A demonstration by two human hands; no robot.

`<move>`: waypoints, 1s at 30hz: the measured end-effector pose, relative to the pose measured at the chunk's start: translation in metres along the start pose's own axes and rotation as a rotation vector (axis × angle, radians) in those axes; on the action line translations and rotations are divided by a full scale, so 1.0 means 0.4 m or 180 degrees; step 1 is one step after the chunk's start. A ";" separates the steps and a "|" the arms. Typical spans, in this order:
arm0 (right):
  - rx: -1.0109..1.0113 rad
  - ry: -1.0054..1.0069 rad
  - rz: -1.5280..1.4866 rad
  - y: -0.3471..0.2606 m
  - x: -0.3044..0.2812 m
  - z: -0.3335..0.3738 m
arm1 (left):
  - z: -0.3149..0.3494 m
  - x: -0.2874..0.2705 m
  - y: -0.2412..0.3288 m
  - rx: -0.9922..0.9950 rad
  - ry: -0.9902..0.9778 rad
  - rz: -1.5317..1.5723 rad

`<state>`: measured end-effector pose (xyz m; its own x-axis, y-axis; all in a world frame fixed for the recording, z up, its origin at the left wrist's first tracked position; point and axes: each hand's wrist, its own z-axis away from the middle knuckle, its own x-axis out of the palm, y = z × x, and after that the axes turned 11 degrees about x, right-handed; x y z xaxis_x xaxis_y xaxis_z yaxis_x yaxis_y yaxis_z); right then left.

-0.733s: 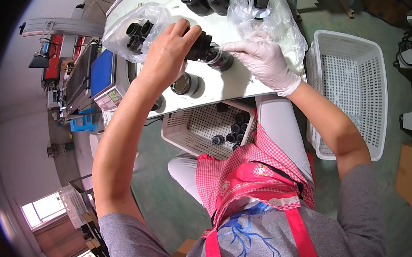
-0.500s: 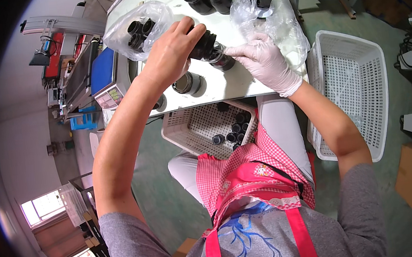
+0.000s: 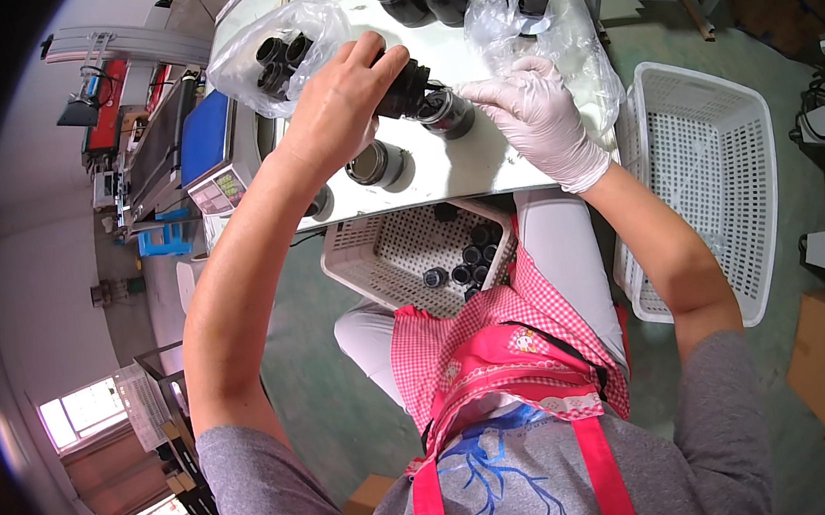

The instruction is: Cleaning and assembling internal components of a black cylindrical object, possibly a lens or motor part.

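My left hand (image 3: 348, 98), bare, is wrapped round a black jar (image 3: 405, 90), tilted with its mouth toward an open jar (image 3: 448, 118) on the table. Dark matter shows at the mouths of both. My right hand (image 3: 533, 114), in a thin white glove, pinches its fingers just right of the open jar's rim; whatever they grip is too small to make out. Another open jar (image 3: 375, 165) with greyish contents stands below my left wrist. Part of one more jar (image 3: 318, 204) shows at the table's near edge, mostly behind my forearm.
Several black lidded jars (image 3: 444, 1) stand at the back. A clear bag (image 3: 245, 49) holding small dark containers lies left; another clear bag (image 3: 509, 31) with black lids lies right. A white basket (image 3: 357, 258) with black pieces sits below the table edge; an open crate (image 3: 705, 71) stands right.
My right hand has drawn slightly up and right, off the open jar's rim. The tilted jar in my left hand stays nearly in place.
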<state>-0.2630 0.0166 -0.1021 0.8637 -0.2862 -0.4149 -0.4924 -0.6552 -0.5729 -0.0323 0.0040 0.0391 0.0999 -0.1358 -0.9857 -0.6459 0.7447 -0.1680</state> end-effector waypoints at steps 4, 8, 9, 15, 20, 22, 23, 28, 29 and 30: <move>0.0041 -0.0263 0.0094 0.004 -0.022 0.028 | 0.000 -0.004 0.002 -0.0018 0.0034 0.0017; 0.0163 -0.0261 -0.0047 0.013 -0.048 0.063 | -0.003 0.003 -0.004 0.0010 0.0015 0.0059; 0.0208 -0.0209 -0.0135 0.009 -0.057 0.062 | -0.004 0.005 -0.005 0.0030 0.0014 0.0053; 0.0049 0.0077 -0.0174 -0.012 -0.041 0.011 | -0.010 0.000 -0.002 0.0005 -0.0024 -0.0003; 0.0070 -0.0059 0.0025 0.009 0.020 0.005 | -0.010 0.004 0.004 0.0031 -0.0020 -0.0013; 0.0067 -0.0093 0.0012 0.010 0.020 0.011 | -0.011 0.002 0.005 0.0016 -0.0044 0.0000; 0.0077 -0.0177 0.0034 0.013 0.011 0.019 | -0.013 0.002 0.004 0.0089 0.0017 -0.0054; 0.0170 -0.0317 0.0008 -0.003 -0.039 0.055 | -0.004 -0.001 -0.006 0.0146 0.0092 -0.0149; 0.0196 -0.0226 -0.0119 -0.009 -0.047 0.055 | -0.004 0.000 -0.007 0.0155 0.0113 -0.0132; 0.0232 -0.0133 -0.0231 -0.010 -0.055 0.055 | -0.008 0.002 -0.006 0.0179 0.0139 -0.0105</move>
<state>-0.2823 0.0411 -0.1064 0.8928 -0.2096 -0.3988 -0.4367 -0.6200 -0.6518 -0.0330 0.0000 0.0388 0.0866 -0.1883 -0.9783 -0.5992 0.7746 -0.2021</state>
